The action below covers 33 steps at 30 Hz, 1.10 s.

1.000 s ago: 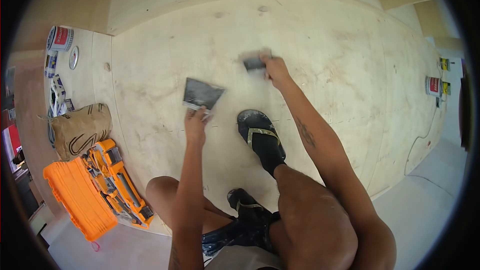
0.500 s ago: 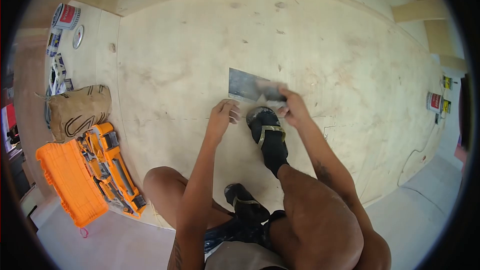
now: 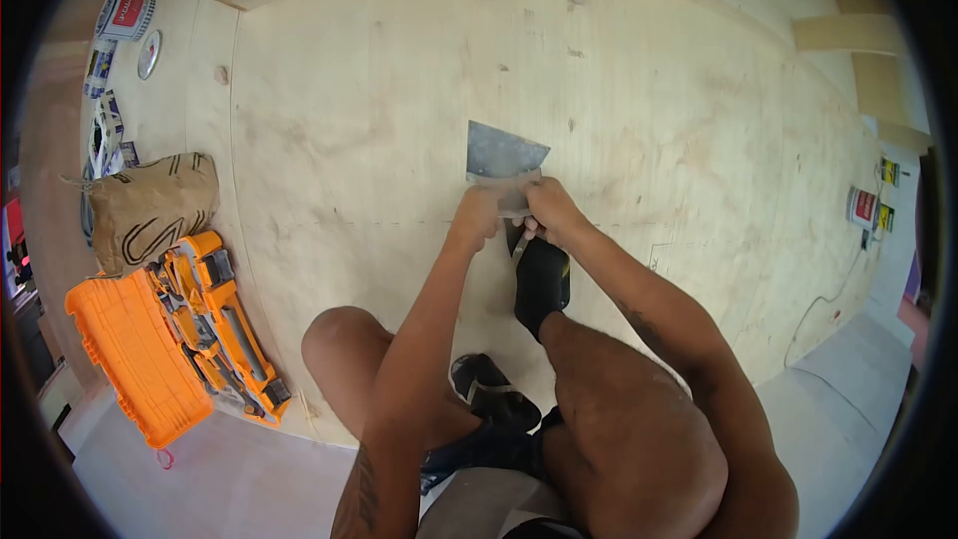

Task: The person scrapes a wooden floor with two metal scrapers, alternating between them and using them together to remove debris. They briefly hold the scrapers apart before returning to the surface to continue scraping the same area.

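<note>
A dark grey sheet (image 3: 504,152), which looks like sandpaper, is held between both hands above the plywood floor. Its upper part is flat with a slanted right edge, and a browner strip shows lower down between the hands. My left hand (image 3: 476,216) is closed on the lower left side of the sheet. Opposite it, my right hand (image 3: 555,210) pinches the lower right side, thumb on top. What lies under the fingers is hidden. Just below the hands is my right foot in a black sock and strapped sandal (image 3: 540,274).
An open orange tool case (image 3: 140,354) holding tools lies at the left, beside a brown paper bag (image 3: 150,205). Beyond are a tin (image 3: 127,15) and a round lid (image 3: 150,54). Another tin (image 3: 862,207) and a cable (image 3: 820,311) are on the right.
My left hand has moved up and right onto the sheet. My right hand has come left and now grips the sheet's lower edge. The view has shifted slightly.
</note>
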Available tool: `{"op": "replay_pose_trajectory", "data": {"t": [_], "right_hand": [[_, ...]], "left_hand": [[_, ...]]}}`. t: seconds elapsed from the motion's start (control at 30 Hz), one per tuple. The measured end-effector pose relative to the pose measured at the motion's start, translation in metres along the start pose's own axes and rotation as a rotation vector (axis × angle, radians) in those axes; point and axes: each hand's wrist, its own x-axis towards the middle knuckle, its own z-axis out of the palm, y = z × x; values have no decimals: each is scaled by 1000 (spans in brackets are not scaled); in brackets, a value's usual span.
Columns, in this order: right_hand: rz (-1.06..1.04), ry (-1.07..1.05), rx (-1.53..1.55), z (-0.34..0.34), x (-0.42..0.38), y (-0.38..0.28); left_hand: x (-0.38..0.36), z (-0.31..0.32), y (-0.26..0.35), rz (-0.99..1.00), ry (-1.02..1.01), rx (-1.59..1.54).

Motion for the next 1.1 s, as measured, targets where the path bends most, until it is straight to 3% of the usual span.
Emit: {"op": "replay_pose_trajectory", "data": {"t": [0.07, 0.17, 0.23, 0.27, 0.33, 0.4, 0.53, 0.57, 0.63, 0.7, 0.77, 0.83, 0.93, 1.0, 1.03, 1.1], "right_hand": [[3, -11, -60, 1, -5, 3], [-10, 60, 13, 9, 10, 7], [-131, 75, 27, 11, 28, 7], [-116, 95, 96, 17, 29, -6], [-137, 109, 101, 22, 37, -19], [-160, 123, 97, 21, 37, -36], [-152, 56, 51, 14, 20, -6], [-110, 67, 25, 13, 22, 2], [-114, 70, -19, 19, 61, -24], [-140, 65, -73, 20, 74, -27], [-190, 79, 21, 25, 71, -29], [-224, 63, 90, 21, 30, -14], [-82, 12, 61, 20, 32, -7], [-287, 102, -29, 28, 68, -12], [-119, 21, 36, 31, 66, -40], [-148, 9, 87, 34, 68, -44]], "left_hand": [[-4, 1, -2, 38, -31, 108], [-21, 2, 33, -117, 19, -11], [-18, -2, 47, 69, 52, 327], [-9, -6, 53, 69, 56, 331], [11, -14, 68, 3, 57, 46], [13, -11, 74, 35, 84, 68], [-26, 5, 48, -40, 69, 24], [0, -5, 32, -51, 70, 20], [77, -36, -17, 667, 100, 474], [36, -32, 77, 14, 74, 33], [37, -33, 64, 7, 68, 96], [46, -29, 3, 372, 31, 409], [10, -15, 14, 278, 73, 309], [43, -41, 27, 550, 29, 651], [38, -44, 65, 138, 8, 381], [52, -48, 63, 60, 31, 239]]}}
